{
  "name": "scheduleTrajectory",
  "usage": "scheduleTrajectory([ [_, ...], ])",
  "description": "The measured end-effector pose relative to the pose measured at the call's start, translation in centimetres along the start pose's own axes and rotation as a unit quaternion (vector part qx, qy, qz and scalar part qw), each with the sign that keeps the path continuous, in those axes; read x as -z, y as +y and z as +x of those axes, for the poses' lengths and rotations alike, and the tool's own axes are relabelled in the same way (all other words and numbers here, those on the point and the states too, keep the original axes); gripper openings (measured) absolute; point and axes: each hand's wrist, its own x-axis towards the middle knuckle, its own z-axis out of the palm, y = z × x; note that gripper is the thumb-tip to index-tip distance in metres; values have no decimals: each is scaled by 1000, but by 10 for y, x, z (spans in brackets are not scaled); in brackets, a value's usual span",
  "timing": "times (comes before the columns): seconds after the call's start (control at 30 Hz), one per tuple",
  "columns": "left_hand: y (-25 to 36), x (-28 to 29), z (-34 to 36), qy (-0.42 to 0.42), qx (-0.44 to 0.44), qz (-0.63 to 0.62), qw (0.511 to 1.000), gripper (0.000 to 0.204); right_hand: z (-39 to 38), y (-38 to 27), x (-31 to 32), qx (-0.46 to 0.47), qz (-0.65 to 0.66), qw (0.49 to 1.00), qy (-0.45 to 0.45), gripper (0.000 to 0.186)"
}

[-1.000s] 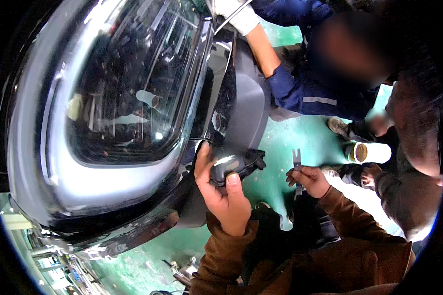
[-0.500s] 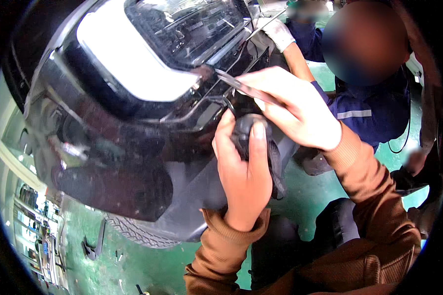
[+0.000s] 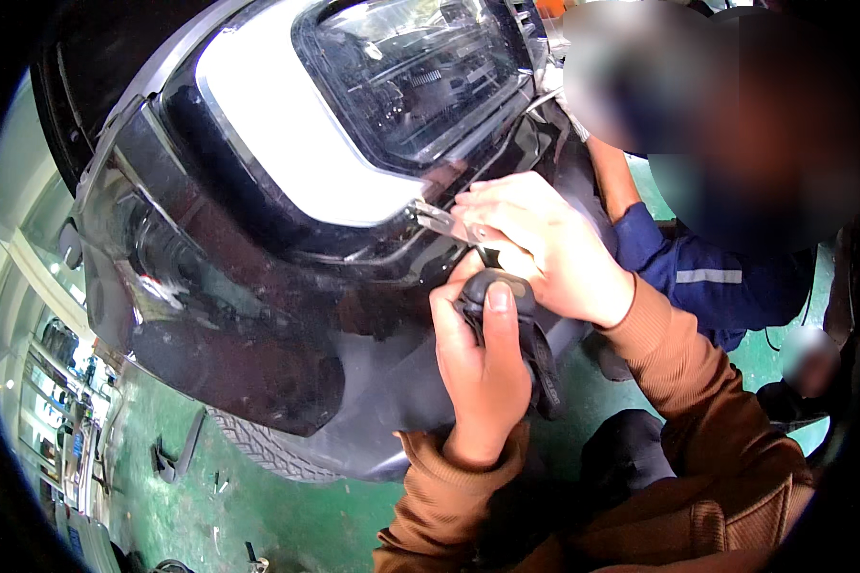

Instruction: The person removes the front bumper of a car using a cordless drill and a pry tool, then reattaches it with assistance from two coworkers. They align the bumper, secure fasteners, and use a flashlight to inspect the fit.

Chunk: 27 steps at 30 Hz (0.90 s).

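Note:
My left hand (image 3: 484, 361) is closed around a rounded black device (image 3: 492, 286), thumb on top, with a dark strap-like part (image 3: 542, 368) hanging beside it. In my right hand (image 3: 554, 244) is a slim silver metal tool (image 3: 444, 222); its exact kind is unclear. The tool's tip is at the lower corner of a white curved panel (image 3: 287, 143) on a glossy black vehicle body (image 3: 248, 315). My right hand is just above the black device, and its palm side is brightly lit. Some of its fingers are hidden behind the hand.
Beside the white panel lies a clear lamp-like window (image 3: 411, 76). A co-worker in a dark blue sleeve (image 3: 707, 277) is close on the right, reaching to the vehicle. A tyre (image 3: 268, 449) shows below the body. A dark bent part (image 3: 177, 449) lies on the green floor (image 3: 296, 516).
The vehicle has shifted right and down in the picture. My right hand has come lower, closer to the device in my left, and its fingers are now nearer the tool's tip.

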Motion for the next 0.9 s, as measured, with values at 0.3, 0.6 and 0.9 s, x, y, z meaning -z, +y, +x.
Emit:
scheduleTrajectory([
  [0.3,-3,-1,4,0,-22,36,999,41,4,-4,2,-17,-18,1000,-12,25],
  [0.6,-8,0,-3,-2,19,11,1000,40,0,-8,-2,-7,-31,1000,0,23],
  [0.9,-11,-1,-3,-3,-34,49,998,42,0,-11,-2,3,-57,998,-12,21],
])
